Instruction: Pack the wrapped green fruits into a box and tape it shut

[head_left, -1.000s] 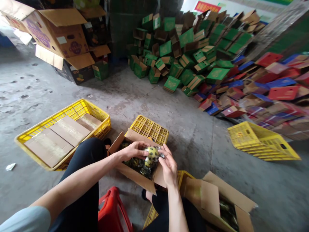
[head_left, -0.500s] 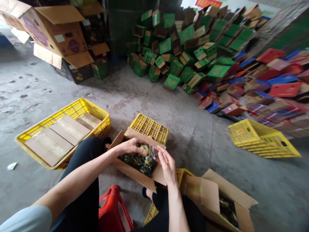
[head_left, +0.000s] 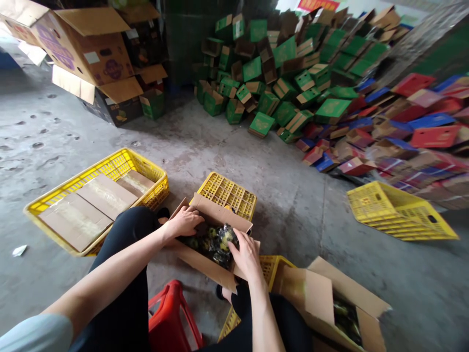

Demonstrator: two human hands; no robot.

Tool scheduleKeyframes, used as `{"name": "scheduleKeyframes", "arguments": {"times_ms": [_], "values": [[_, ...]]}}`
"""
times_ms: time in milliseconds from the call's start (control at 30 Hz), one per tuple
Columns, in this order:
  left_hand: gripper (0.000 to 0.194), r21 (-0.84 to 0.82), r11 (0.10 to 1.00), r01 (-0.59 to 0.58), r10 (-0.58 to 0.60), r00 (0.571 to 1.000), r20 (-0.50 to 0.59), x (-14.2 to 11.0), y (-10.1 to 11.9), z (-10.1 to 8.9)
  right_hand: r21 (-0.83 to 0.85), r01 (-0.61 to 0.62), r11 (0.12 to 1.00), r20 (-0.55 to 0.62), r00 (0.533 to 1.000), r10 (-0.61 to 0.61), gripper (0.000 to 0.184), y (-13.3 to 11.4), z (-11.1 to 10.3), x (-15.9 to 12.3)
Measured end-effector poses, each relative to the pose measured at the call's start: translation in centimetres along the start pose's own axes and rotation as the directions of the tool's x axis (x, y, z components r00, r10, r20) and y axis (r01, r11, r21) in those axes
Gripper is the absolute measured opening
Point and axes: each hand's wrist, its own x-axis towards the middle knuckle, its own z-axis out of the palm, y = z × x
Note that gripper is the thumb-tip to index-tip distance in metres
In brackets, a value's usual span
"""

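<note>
The concrete floor (head_left: 286, 190) is crowded at the back by green boxes (head_left: 269, 93); the purple print (head_left: 114, 69) on a carton (head_left: 104, 43) cannot be read. A yellow crate (head_left: 230, 191) is set beyond the open box (head_left: 207, 269). Inside, bagged fruit (head_left: 224, 238) is touched by the right hand's (head_left: 248, 252) bent fingers; at the box's left end the left hand's (head_left: 184, 221) are curled. Whether either grips cannot be told.

The grey floor (head_left: 293, 205) (pitted at left) runs back to heaped green cartons (head_left: 286, 51).

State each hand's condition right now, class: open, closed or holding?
Left hand: fingers curled at one end of the open cardboard carton; any hold cannot be told.
Right hand: partly closed on a plastic-wrapped fruit.
</note>
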Motion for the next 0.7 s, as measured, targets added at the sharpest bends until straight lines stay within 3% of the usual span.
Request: {"name": "scheduleKeyframes", "arguments": {"times_ms": [100, 200, 300, 400, 467, 533, 633, 700], "values": [[0.055, -0.211, 0.977, -0.024, 0.019, 0.999, -0.026, 0.9, 1.0, 0.4, -0.001, -0.045, 0.999, 0.005, 0.999, 0.045, 0.035, -0.2, 0.2, 0.1], [0.063, -0.489, 0.866, -0.104, 0.086, 0.995, -0.059, 1.8, 2.2, 1.9, 0.069, -0.102, 0.992, 0.021, 0.995, 0.101, 0.025, -0.6, -0.2, 0.3], [0.073, -0.727, 0.678, -0.104, 0.043, 0.994, -0.102, 2.8, 3.2, 3.7, 0.251, -0.093, 0.963, 0.033, 0.996, 0.087, 0.018, -1.1, -1.0, 0.4], [0.085, -0.91, 0.411, -0.052, -0.027, 0.997, -0.069, 3.6, 3.8, 4.3, 0.463, -0.129, 0.877, 0.017, 0.99, 0.137, 0.019, -1.6, -1.9, 0.5], [0.087, -0.972, 0.231, -0.046, -0.006, 0.999, -0.049, 3.6, 4.2, 3.8, 0.579, -0.164, 0.798, 0.009, 0.981, 0.195, 0.023, -1.8, -2.5, 0.5], [0.077, -0.992, 0.12, -0.05, 0.05, 0.998, -0.045, 3.4, 4.6, 3.0, 0.663, -0.177, 0.727, 0.01, 0.973, 0.229, 0.028, -2.1, -2.8, 0.4], [0.06, -0.997, 0.071, -0.015, 0.081, 0.997, -0.009, 2.9, 5.1, 2.2, 0.725, -0.191, 0.662, 0.041, 0.971, 0.235, 0.033, -2.6, -3.0, 0.4], [0.056, -0.998, 0.046, 0.033, 0.036, 0.999, 0.035, 2.7, 5.2, 2.1, 0.747, -0.208, 0.631, 0.071, 0.969, 0.236, 0.037, -2.7, -2.9, 0.5]]}}
